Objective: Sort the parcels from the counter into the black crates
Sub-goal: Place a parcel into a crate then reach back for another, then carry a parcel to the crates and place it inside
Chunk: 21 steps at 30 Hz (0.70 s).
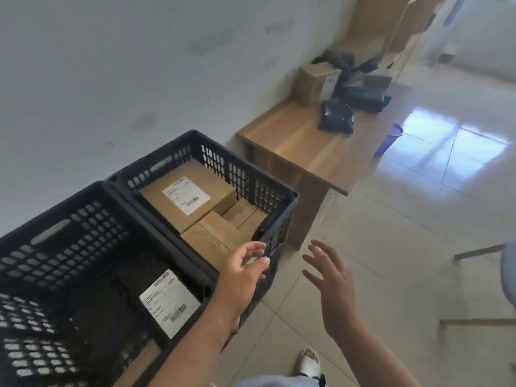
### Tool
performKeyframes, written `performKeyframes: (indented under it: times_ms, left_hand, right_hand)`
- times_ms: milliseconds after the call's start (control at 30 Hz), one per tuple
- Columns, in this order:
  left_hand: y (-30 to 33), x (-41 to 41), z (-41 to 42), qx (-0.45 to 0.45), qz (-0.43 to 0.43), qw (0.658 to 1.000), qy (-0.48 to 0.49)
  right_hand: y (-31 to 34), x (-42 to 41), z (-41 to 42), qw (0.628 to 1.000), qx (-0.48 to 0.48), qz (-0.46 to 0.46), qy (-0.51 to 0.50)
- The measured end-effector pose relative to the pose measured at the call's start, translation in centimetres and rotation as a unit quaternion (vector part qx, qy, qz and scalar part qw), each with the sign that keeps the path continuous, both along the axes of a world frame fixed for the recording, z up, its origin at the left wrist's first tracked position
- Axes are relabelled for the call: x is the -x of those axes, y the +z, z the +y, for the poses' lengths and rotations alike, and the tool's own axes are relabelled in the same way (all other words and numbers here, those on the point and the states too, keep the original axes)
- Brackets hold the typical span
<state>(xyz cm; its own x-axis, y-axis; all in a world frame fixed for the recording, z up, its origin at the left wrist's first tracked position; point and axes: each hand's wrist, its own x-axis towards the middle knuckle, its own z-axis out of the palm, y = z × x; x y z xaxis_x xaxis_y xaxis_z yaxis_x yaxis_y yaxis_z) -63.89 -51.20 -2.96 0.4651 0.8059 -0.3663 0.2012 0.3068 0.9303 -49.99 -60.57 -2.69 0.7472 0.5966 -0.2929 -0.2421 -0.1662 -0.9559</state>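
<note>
Against the pale wall, two black crates with perforated sides stand side by side: the near crate (69,261) holds a dark parcel with a white shipping label (169,303) facing up, and the far crate (251,177) holds brown cardboard boxes, the largest box (190,196) bearing a white label on its top, with a smaller plain box (212,236) lying just beside it. Beyond the crates, a wooden tabletop (301,146) carries the unsorted parcels: a black plastic mailer (336,118) lying flat nearest, more black bags (363,93) piled behind it, and an upright cardboard box (315,82) near the wall, all somewhat blurred. Both hands are empty: the left hand (243,277) hovers at the front rim of the far crate with fingers loosely curled, and the right hand (332,286) is raised over the tiled floor (391,261) with fingers spread, well apart from any parcel
</note>
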Motion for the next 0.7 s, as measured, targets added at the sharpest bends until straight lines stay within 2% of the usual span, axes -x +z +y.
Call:
performKeyframes:
  times_ms: [400, 700]
  left_hand:
    - [0.7, -21.0, -5.6, -0.006, 0.001, 1.0, -0.026]
    - [0.7, -34.6, -4.3, -0.008, 0.01, 0.995, -0.101]
  right_hand:
    - [-0.8, -20.0, -6.2, 0.993, -0.054, 0.082, -0.063]
    - [-1.3, -31.7, -8.4, 0.983, -0.058, 0.115, -0.134]
